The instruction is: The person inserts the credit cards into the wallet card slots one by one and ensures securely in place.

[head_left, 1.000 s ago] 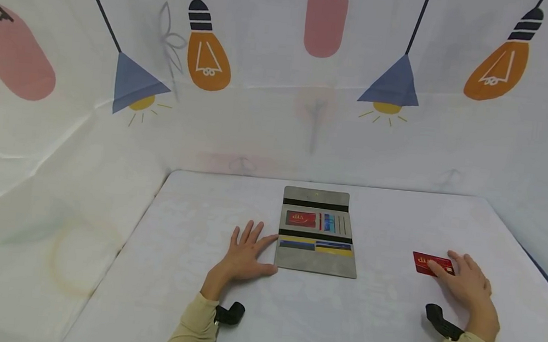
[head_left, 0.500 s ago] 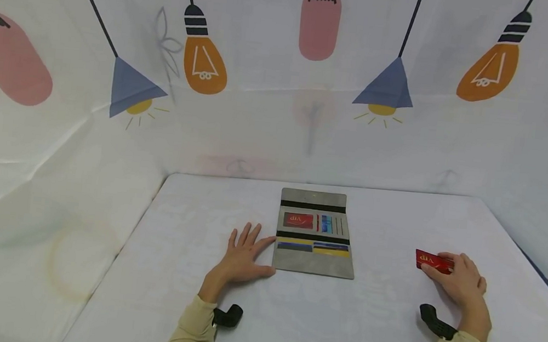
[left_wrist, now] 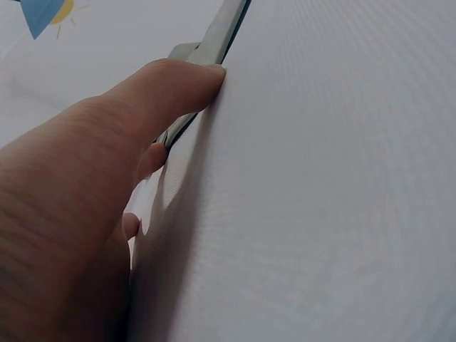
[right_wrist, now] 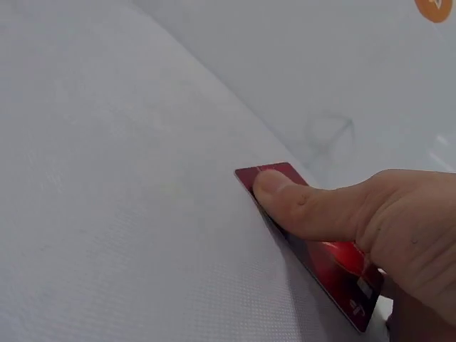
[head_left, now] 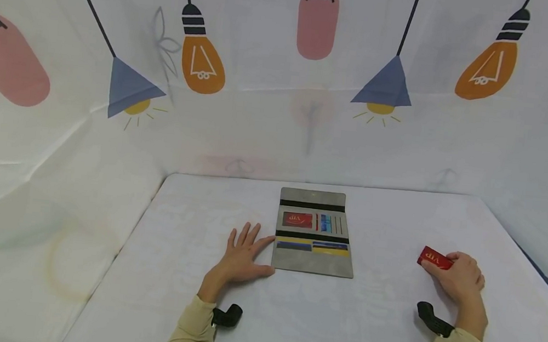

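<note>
An unfolded grey card wallet point(head_left: 317, 263) lies flat on the white table, with a red VIP card point(head_left: 298, 219) and several blue and yellow cards in its slots. My left hand point(head_left: 239, 260) rests with spread fingers at the wallet's left edge; in the left wrist view the thumb point(left_wrist: 192, 82) touches that edge. Off to the right, my right hand point(head_left: 463, 277) pinches another red VIP card point(head_left: 433, 257). In the right wrist view its thumb lies across the face of the card point(right_wrist: 335, 274), and the fingers behind are mostly hidden.
The white table point(head_left: 362, 333) meets a pale fabric backdrop point(head_left: 258, 131) printed with lamps and bulbs along its far edge. A black camera mount sits on each wrist, the left mount point(head_left: 227, 315) and the right mount point(head_left: 434, 320).
My right hand has drawn the red card up into a firmer pinch and tilted it, shifting slightly left. The left hand stays at the wallet's edge. The head view has shifted a little.
</note>
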`<state>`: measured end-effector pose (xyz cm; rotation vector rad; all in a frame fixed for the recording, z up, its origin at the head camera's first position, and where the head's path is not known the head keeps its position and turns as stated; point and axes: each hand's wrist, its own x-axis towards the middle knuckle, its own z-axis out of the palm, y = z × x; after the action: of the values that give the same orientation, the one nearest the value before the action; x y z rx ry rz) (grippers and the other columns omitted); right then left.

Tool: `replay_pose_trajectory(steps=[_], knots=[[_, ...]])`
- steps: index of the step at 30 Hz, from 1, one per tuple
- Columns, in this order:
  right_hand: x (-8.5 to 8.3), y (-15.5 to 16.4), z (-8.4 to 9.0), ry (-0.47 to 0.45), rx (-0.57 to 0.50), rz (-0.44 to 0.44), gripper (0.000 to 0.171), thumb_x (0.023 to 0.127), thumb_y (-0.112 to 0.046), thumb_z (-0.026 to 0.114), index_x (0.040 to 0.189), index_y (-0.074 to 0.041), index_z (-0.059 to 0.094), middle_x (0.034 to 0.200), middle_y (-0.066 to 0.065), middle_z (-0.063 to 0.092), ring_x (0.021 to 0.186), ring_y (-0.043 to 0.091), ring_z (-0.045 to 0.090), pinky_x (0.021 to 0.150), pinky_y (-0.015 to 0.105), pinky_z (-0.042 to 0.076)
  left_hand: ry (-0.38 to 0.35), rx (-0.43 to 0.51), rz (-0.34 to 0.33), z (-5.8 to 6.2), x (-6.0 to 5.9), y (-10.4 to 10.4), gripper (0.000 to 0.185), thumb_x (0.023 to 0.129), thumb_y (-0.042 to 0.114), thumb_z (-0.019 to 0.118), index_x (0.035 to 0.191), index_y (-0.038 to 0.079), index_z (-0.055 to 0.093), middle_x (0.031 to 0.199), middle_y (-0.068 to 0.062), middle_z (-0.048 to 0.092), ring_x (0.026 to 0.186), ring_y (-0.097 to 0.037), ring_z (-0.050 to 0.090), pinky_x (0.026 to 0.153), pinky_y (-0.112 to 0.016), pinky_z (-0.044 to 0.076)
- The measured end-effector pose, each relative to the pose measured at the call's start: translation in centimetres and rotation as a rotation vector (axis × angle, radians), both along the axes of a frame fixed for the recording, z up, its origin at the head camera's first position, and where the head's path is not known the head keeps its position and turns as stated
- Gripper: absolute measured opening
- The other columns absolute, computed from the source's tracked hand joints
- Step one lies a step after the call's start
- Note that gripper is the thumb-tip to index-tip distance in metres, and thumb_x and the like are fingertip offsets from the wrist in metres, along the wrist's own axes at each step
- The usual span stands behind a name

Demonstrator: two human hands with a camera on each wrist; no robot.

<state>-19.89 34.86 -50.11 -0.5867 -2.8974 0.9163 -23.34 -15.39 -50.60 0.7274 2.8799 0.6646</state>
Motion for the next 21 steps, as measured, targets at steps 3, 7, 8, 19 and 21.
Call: replay_pose_trajectory(steps=[3,7,8,19,21], knots=[[-0.2,0.1,0.3,0.006,0.001,-0.021,0.066,0.093,-0.030,0.064,0.129,0.018,0.036,0.123,0.042,0.035,0.114,0.058,0.032,0.093,0.067,0.029,-0.002,-0.009,-0.001,0.1,0.0,0.0,0.077,0.086,0.055,0.065,0.152,0.024,0.041,0.164,-0.016,0.016,0.152,-0.039,0.002,0.116,-0.064,-0.001],[0.0,-0.1,0.5,0.041,-0.012,-0.028,0.051,0.095,-0.020,0.058,0.128,0.016,0.042,0.125,0.042,0.036,0.116,0.058,0.033,0.092,0.068,0.030,-0.002,-0.017,0.001,0.1,0.0,0.0,0.076,0.086,0.056,0.064,0.152,0.026,0.041,0.165,-0.015,0.016,0.152,-0.038,0.002,0.116,-0.064,-0.001],[0.0,-0.1,0.5,0.050,-0.015,-0.027,0.049,0.096,-0.018,0.057,0.129,0.015,0.043,0.127,0.042,0.036,0.117,0.058,0.032,0.093,0.068,0.030,-0.001,-0.018,0.002,0.0,0.0,0.0,0.076,0.086,0.056,0.064,0.152,0.026,0.041,0.165,-0.015,0.016,0.152,-0.038,0.002,0.116,-0.064,-0.001],[1.0,-0.3,1.8,-0.124,-0.039,0.046,0.074,0.096,-0.036,0.057,0.141,0.013,0.026,0.138,0.047,0.005,0.123,0.062,0.013,0.092,0.073,0.030,0.003,-0.008,-0.001,-0.1,-0.1,-0.1,0.076,0.086,0.056,0.064,0.151,0.025,0.042,0.164,-0.015,0.016,0.152,-0.038,0.002,0.116,-0.065,-0.001],[0.9,-0.4,1.8,-0.106,-0.037,0.050,0.069,0.095,-0.032,0.059,0.137,0.014,0.029,0.137,0.047,0.007,0.122,0.062,0.013,0.092,0.072,0.029,0.004,-0.012,-0.001,-0.2,-0.1,-0.1,0.076,0.086,0.056,0.064,0.151,0.026,0.041,0.165,-0.015,0.016,0.152,-0.038,0.002,0.116,-0.064,-0.001]])
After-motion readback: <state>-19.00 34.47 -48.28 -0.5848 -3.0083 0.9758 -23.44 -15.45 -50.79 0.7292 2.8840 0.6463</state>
